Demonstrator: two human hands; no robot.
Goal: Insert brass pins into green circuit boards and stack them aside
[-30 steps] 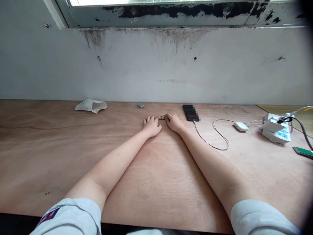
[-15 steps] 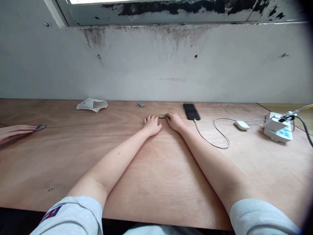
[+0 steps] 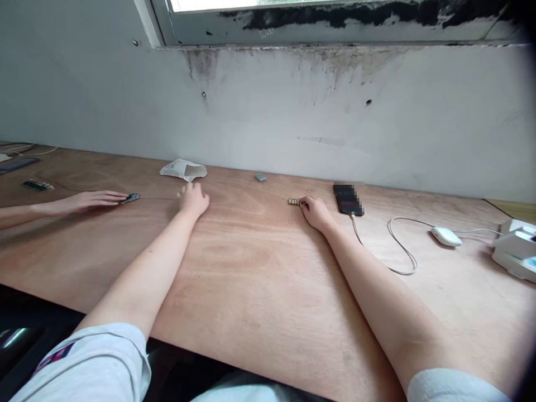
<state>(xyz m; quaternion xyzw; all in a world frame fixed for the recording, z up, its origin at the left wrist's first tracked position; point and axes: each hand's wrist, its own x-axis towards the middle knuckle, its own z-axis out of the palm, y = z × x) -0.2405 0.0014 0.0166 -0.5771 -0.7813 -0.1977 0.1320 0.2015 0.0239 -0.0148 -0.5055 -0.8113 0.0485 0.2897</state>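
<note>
My right hand [image 3: 316,212] rests on the table with its fingers curled round the right end of a short row of small yellow-and-dark pieces [image 3: 293,201]. The left end of that row sticks out beyond my fingertips. My left hand [image 3: 195,200] is away to the left, just in front of a white paper bag [image 3: 183,168] that lies with its mouth gaping. Motion smears its fingers, so I cannot see whether they hold anything. A small grey-green block [image 3: 260,177] lies near the wall, between my hands and farther back.
Another person's hand [image 3: 98,200] touches a small grey-green piece [image 3: 130,197] at the left. Beyond that arm lies a row of small pieces [image 3: 37,185]. Right of my right hand are a phone [image 3: 348,199] on a white cable, a white oval device [image 3: 446,237] and a power strip [image 3: 517,248].
My left hand has left its place beside the row and swung left toward the paper bag. My right hand stays at the row. The view has turned left, showing more of the other person's arm.
</note>
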